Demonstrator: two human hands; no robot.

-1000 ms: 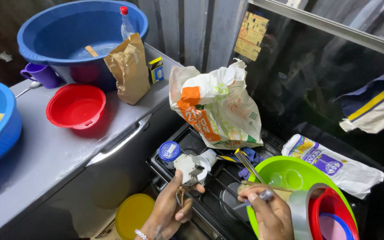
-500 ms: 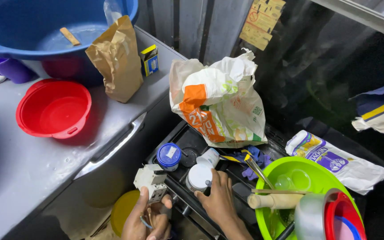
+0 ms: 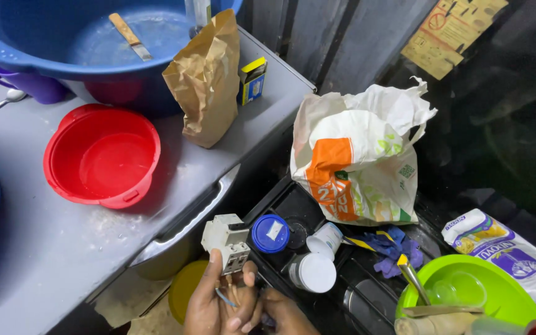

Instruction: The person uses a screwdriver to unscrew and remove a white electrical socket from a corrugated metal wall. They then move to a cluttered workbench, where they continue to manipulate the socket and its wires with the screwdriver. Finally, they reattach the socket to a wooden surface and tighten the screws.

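Below, boxy grey plastic plug point(image 3: 227, 241) between fingers point(image 3: 213, 279)

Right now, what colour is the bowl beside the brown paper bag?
Red bowl, left of the paper bag; head view.

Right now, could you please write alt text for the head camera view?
Two hands, left hand and right hand, hold a grey electrical plug with bare wires. A red bowl and brown paper bag sit on the grey counter.

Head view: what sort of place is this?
Likely a cramped home kitchen corner. A red bowl and a blue basin sit on a grey counter, with a stove below. Both hands hold a small grey electrical part.
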